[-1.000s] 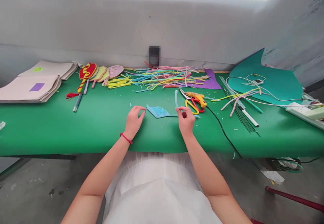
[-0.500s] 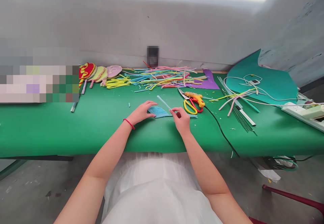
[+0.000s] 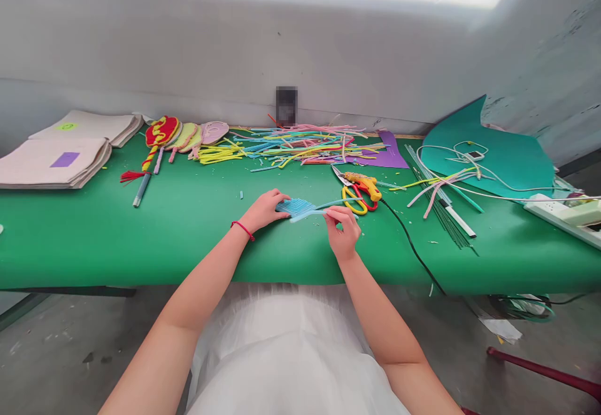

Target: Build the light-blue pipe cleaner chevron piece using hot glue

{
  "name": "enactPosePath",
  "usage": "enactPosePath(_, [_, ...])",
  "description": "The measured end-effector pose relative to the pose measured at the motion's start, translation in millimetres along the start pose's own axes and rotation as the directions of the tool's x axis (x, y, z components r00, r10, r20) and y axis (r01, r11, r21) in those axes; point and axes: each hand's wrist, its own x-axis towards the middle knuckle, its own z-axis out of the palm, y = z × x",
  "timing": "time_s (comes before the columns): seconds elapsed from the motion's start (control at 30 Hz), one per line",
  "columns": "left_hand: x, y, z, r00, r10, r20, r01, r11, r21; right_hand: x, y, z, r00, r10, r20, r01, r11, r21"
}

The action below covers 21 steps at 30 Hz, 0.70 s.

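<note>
A light-blue piece made of pipe cleaners laid side by side [image 3: 300, 206] lies on the green table in front of me. My left hand [image 3: 268, 209] grips its left end between thumb and fingers. A red cord circles that wrist. My right hand [image 3: 342, 230] pinches a loose blue pipe cleaner [image 3: 307, 215], which runs leftward over the piece's lower edge. Another blue strand [image 3: 339, 202] sticks out to the right, above my right fingers. Yellow-and-red-handled scissors [image 3: 355, 201] lie just beyond my right hand, with a yellow glue gun [image 3: 366, 184] on them.
Many coloured pipe cleaners [image 3: 310, 146] are heaped at the back. Left of them lie fan-shaped pieces [image 3: 162, 132] and paper pads [image 3: 42, 158]. The glue gun's black cord [image 3: 408, 238] trails off the front edge. A power strip [image 3: 554, 210] stands far right.
The pipe cleaner in my right hand has swung from slanting up and away to lying low across the piece. My right hand has shifted slightly right and nearer. My left hand keeps its grip.
</note>
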Motion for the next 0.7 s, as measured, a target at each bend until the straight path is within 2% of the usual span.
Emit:
enactPosePath(0.13, [1, 7, 4.4, 1.0, -0.007, -0.001, 0.007, 0.998, 0.054, 6, -1, 2, 0.991, 0.111, 0.069, -0.109, 0.993, -0.036])
enactPosePath(0.33, [1, 7, 4.4, 1.0, -0.022, 0.007, 0.022, 1.0, 0.022, 10, 1, 2, 0.983, 0.099, 0.156, -0.079, 0.989, -0.127])
enactPosePath(0.47, [-3, 1, -1.6, 1.0, -0.008, -0.005, 0.007, 0.998, -0.067, 7, 8, 3, 0.954, 0.159, 0.254, -0.117, 0.978, -0.17])
enactPosePath(0.57, [-5, -3, -8.4, 0.991, -0.08, -0.108, 0.068, 0.992, -0.105, 2, 11, 3, 0.882, 0.213, 0.42, -0.154, 0.973, -0.17])
enactPosePath(0.63, [-5, -3, -12.7, 0.956, -0.169, -0.24, 0.143, 0.982, -0.12, -2, 12, 3, 0.836, 0.221, 0.502, -0.15, 0.972, -0.178])
enactPosePath(0.7, [-5, 0, -15.4, 0.908, -0.217, -0.36, 0.181, 0.975, -0.132, -6, 11, 1, 0.816, 0.215, 0.536, -0.125, 0.972, -0.201])
